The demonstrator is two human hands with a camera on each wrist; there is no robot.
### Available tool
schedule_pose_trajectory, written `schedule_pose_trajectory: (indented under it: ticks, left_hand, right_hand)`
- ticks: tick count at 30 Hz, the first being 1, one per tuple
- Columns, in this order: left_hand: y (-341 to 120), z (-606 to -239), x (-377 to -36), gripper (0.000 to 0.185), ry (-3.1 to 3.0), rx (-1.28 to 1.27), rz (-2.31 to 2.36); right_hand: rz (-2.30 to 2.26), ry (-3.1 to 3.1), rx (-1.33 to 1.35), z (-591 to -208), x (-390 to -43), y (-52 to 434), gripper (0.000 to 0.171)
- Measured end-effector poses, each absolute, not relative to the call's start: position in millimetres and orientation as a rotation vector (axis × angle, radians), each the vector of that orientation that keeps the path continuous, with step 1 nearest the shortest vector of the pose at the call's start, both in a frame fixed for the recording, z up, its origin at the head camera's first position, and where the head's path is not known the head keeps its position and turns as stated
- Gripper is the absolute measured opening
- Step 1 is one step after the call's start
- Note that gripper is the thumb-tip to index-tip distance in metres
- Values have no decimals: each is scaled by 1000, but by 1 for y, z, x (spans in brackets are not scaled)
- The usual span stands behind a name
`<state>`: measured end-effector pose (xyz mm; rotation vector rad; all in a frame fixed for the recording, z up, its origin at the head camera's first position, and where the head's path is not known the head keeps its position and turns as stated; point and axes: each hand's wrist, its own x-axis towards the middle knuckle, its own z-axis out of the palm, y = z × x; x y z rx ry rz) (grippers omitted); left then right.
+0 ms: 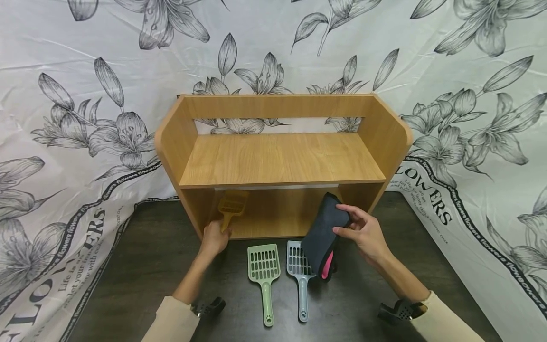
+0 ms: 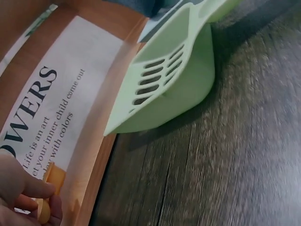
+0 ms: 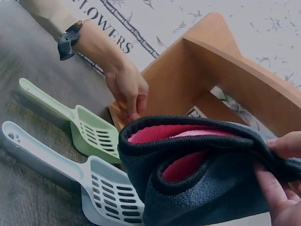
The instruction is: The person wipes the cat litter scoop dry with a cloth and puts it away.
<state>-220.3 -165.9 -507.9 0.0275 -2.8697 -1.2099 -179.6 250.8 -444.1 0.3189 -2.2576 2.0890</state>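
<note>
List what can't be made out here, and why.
Head: part of the blue scoop, behind the cloth.
Head: handle end of the yellow scoop, inside the left hand.
Left wrist: handle end of the green scoop, past the top edge.
Right wrist: part of the right hand, past the right edge.
</note>
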Motion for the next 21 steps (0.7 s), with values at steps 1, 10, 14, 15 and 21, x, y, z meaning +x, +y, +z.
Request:
schedule_pose_trajectory:
  ticks: [1,10,14,15,21]
  left_hand:
    - [-165,-509,-221,55,-2866,42,-1216]
    - [-162,-528,-233,52,-2803,127,-1200]
    - [-167,-551,-244,60,-2745,100,-1242]
    - [-167,-555,-245,62,-2737,76,-1227]
    - [-156,-524,-224,65,-2746,83,-1117]
  right_hand:
    - [2093,-2254,314,-445,-179,251,61]
    - [2096,-2243,303,-449,-175,251,60]
    - [2082,-2241,307,-450,-174,249,60]
    - [2079,-2240,311,-449,-173,249,60]
    - [2043,-2240,348,-443,-174,250,60]
